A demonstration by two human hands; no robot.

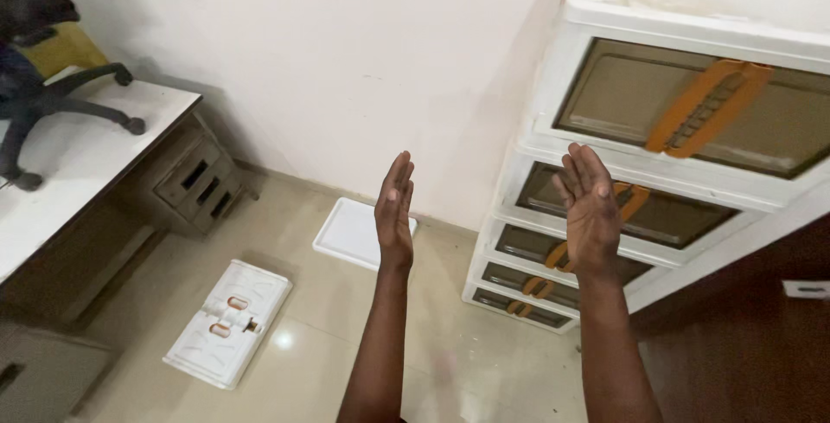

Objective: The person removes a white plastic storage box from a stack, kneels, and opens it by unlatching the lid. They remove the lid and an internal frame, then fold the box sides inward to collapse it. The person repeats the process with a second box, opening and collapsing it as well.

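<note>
I hold both hands up in front of me, palms turned toward each other, with an open gap between them. My left hand [394,213] is flat, edge-on to me, its fingers straight and pressed together, pointing up toward the white wall [346,51]; it holds nothing. My right hand [590,208] is open too, fingers extended and lying close side by side, gripping nothing (the palm faces left, and I see mostly its back). It is raised in front of the white drawer unit [553,86], level with the second drawer [666,215], whether it touches the front I cannot tell. That tall unit stands at my right against the wall, its stacked smoky-brown drawer fronts each carrying an orange handle [707,105].

Below my left hand, on the pale tiled floor [432,362], a flat white panel [353,233] lies by the wall. Further left a second white panel [229,322] with two oval orange-rimmed slots rests on the tiles. At the far left a desk [78,163] bears an upturned office chair [52,86]
</note>
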